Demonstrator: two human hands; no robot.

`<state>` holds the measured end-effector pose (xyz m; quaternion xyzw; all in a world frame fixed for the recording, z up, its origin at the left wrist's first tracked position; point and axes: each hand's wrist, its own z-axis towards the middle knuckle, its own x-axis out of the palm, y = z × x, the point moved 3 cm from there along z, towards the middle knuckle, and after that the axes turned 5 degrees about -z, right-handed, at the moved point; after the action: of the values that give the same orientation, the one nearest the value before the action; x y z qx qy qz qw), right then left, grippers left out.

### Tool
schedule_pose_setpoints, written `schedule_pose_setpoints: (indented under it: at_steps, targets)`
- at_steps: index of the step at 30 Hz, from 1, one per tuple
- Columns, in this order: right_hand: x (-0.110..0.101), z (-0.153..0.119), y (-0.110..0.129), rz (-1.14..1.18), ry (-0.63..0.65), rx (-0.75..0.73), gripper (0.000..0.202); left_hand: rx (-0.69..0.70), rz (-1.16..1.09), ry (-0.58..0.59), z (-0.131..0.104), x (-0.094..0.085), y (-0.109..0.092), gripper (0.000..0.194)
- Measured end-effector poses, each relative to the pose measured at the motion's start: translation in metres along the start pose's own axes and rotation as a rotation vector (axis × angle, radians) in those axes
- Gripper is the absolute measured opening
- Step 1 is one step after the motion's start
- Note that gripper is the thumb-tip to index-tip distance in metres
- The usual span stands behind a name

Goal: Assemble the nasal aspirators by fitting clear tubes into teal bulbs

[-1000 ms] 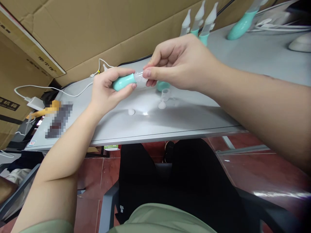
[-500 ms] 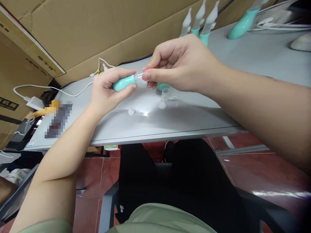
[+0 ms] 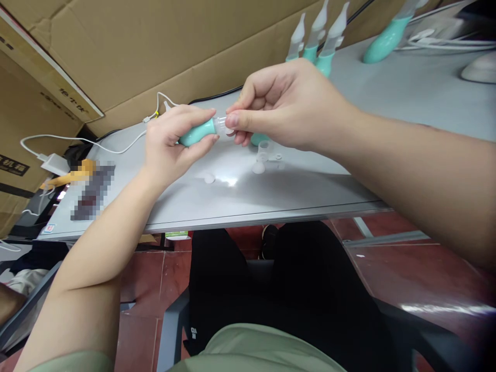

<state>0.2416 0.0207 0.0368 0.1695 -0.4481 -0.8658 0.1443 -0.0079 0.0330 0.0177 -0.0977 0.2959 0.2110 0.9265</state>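
Observation:
My left hand (image 3: pixel 163 139) is wrapped round the teal bulb of a nasal aspirator (image 3: pixel 197 133), held nearly level above the table with its clear end to the right. The fingertips of my right hand (image 3: pixel 279 106) pinch that clear end, hiding its tip. Under my right hand another teal piece (image 3: pixel 259 138) shows in part. Close below lie a clear tube piece (image 3: pixel 263 148) and a whitish rounded cap (image 3: pixel 258 167). A small white disc (image 3: pixel 210 178) lies nearer the table's front edge.
Several assembled aspirators (image 3: pixel 327 46) stand at the back, and one more (image 3: pixel 387 41) leans at the right. A white mouse-like object (image 3: pixel 480 68) is at far right. Cardboard (image 3: pixel 174 46) walls the back. At left are a charger (image 3: pixel 56 164) and a blurred dark item (image 3: pixel 93 194).
Both hands keep their hold on the aspirator. My right fingertips have shifted very slightly left, closer to the bulb; the loose pieces lie where they were.

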Motion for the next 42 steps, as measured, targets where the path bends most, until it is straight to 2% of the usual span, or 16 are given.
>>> schedule_pose_setpoints:
  at_steps: [12,17,22,25,28,31,33,36,42]
  targets:
    - [-0.004,-0.002,-0.002,-0.074,0.055,0.073,0.029,-0.061,0.002,0.063,0.001,0.002,0.01,0.057]
    - [-0.002,-0.002,0.001,-0.059,0.08,0.067,0.03,0.01,0.024,0.021,0.0,-0.001,0.0,0.054]
    - [-0.001,-0.004,0.002,-0.06,0.076,0.055,0.029,-0.058,0.048,0.065,0.0,-0.004,-0.009,0.044]
    - [-0.001,-0.004,0.001,-0.084,0.094,0.036,0.028,0.022,0.016,0.083,0.003,-0.004,-0.017,0.035]
    - [-0.001,-0.003,-0.001,-0.082,0.099,0.027,0.028,0.118,-0.036,0.023,0.008,-0.003,-0.022,0.027]
    - [0.0,0.001,-0.005,-0.066,0.097,0.022,0.028,0.177,-0.104,-0.039,0.009,-0.001,-0.019,0.031]
    - [0.0,0.004,-0.009,-0.059,0.106,0.024,0.029,0.197,-0.114,-0.038,0.008,0.001,-0.015,0.033]
    - [0.001,0.007,-0.011,-0.039,0.107,0.028,0.03,0.161,-0.083,-0.027,0.007,0.003,-0.014,0.032]
    - [0.005,0.002,-0.004,-0.085,0.1,-0.004,0.026,0.076,-0.056,-0.01,0.013,-0.001,-0.024,0.026]
